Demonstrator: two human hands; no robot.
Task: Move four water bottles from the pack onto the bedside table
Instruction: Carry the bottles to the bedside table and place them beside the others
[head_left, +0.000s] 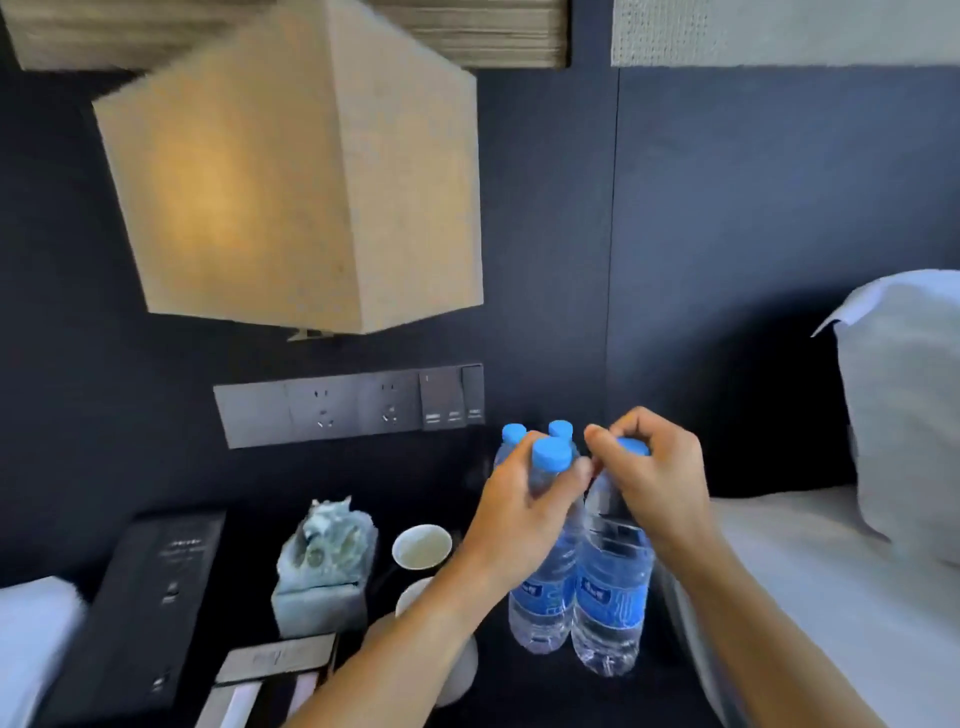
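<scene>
Two clear water bottles with blue caps and blue labels stand upright side by side on the dark bedside table (660, 691). My left hand (519, 514) grips the neck of the left bottle (543, 608). My right hand (657, 478) is closed over the cap and shoulder of the right bottle (610, 613). Behind them two more bottles show only their tops: one blue cap (514, 433) at the left and another blue cap (561, 429) beside it. The pack is out of view.
A lit square lamp shade (291, 171) hangs over the table's left part. A socket panel (348, 405) is on the dark wall. A tissue box (322, 571), two white cups (422, 545), a black box (150, 597) and a bed with a pillow (904, 415) surround the bottles.
</scene>
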